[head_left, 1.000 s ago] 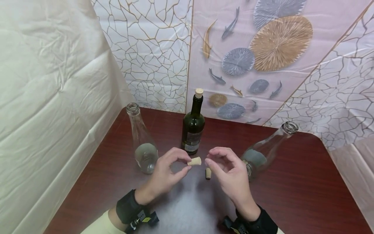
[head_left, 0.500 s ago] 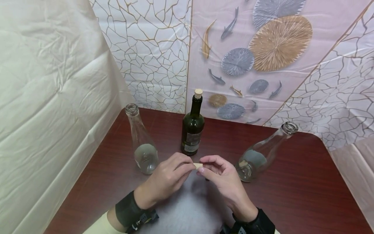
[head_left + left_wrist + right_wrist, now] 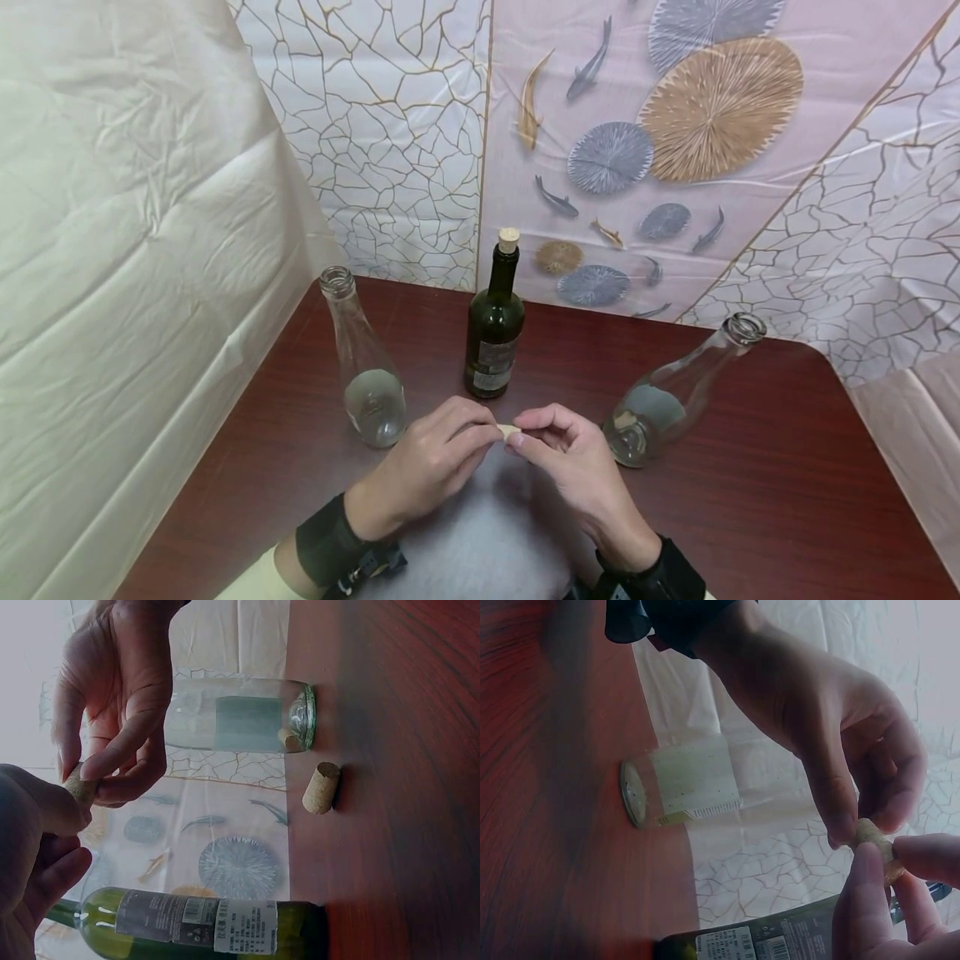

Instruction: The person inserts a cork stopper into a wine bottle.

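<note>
In front of the green wine bottle [image 3: 496, 321], my left hand [image 3: 431, 454] and right hand [image 3: 581, 467] meet at a small cork [image 3: 509, 431]. Thumb and fingertips of the left hand pinch one end of the cork, and those of the right hand pinch the other, as the left wrist view confirms. Fingers cover much of its surface. Another cork [image 3: 321, 787] stands on the table below the hands; the right hand hides it in the head view. A cork stopper [image 3: 508, 241] sits in the green bottle's mouth.
A clear glass bottle [image 3: 358, 354] stands to the left, uncorked. On the right is a second clear bottle [image 3: 686, 375] with a cork [image 3: 288, 738] inside at its base. The dark red table [image 3: 780, 467] ends at patterned cloth at the back.
The right hand has moved left to the cork and now grips it along with the left hand. The left hand has turned over and come slightly right. The bottles have stayed put.
</note>
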Motion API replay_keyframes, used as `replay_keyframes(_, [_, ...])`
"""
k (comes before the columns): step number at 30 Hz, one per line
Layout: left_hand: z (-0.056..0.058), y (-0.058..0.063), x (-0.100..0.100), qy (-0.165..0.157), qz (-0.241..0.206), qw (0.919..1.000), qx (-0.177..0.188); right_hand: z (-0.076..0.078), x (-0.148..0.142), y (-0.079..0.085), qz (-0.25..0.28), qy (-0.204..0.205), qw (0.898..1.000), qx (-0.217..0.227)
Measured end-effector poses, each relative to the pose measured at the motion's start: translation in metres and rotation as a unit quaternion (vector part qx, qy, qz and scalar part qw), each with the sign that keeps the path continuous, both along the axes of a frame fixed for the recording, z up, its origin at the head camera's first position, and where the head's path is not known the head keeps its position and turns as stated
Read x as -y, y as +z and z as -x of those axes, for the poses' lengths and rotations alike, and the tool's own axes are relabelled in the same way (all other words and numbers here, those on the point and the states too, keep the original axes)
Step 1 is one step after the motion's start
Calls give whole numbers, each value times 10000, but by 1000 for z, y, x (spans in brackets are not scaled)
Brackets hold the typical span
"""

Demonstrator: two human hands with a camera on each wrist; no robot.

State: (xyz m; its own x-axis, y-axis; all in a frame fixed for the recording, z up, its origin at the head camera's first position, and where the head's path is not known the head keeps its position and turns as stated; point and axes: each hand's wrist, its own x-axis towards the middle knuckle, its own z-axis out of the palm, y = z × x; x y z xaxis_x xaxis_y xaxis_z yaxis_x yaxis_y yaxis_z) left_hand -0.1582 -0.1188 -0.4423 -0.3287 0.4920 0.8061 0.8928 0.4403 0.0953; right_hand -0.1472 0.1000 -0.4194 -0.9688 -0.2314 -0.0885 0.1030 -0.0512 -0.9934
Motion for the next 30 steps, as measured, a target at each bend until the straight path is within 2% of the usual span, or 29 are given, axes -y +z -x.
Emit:
replay_keyframes(5, [2, 12, 13, 158, -214, 9993, -259, -1, -2, 1, -77, 43, 9998, -152])
replay_keyframes(9, [6, 29, 32, 434, -914, 9915, -814, -2, -2, 0, -141, -51, 9998, -124])
replay_keyframes(11, [9, 39, 40, 605, -1451, 9810, -1141, -2, -2, -1, -176, -66, 9998, -92])
replay_keyframes(13, [11, 49, 47, 866, -2060, 9654, -1345, -2, -2, -3, -213, -49, 9997, -97])
replay_keyframes(17, [10, 63, 57, 1423, -3200, 9282, -1257, -2, -3, -6, -270, 0, 9994, -194])
replay_keyframes(19, [8, 68, 60, 1663, -3584, 9119, -1111, -3, -3, -6, -273, 4, 9994, -204])
replay_keyframes(21, [8, 71, 65, 1812, -3847, 9007, -887, -3, -2, -6, -277, 11, 9994, -189])
replay_keyframes(23, [8, 74, 70, 1906, -3954, 8975, -427, -4, -2, -5, -285, -2, 9995, -160])
replay_keyframes(25, [9, 78, 76, 2014, -3929, 8969, 254, -4, -2, -4, -323, -27, 9994, -124])
replay_keyframes(27, [11, 82, 80, 2178, -3757, 8955, 976, -5, -2, -4, -384, -54, 9992, -126])
replay_keyframes(30, [14, 85, 84, 2433, -3453, 8910, 1661, -5, -3, -4, -462, -49, 9988, -177])
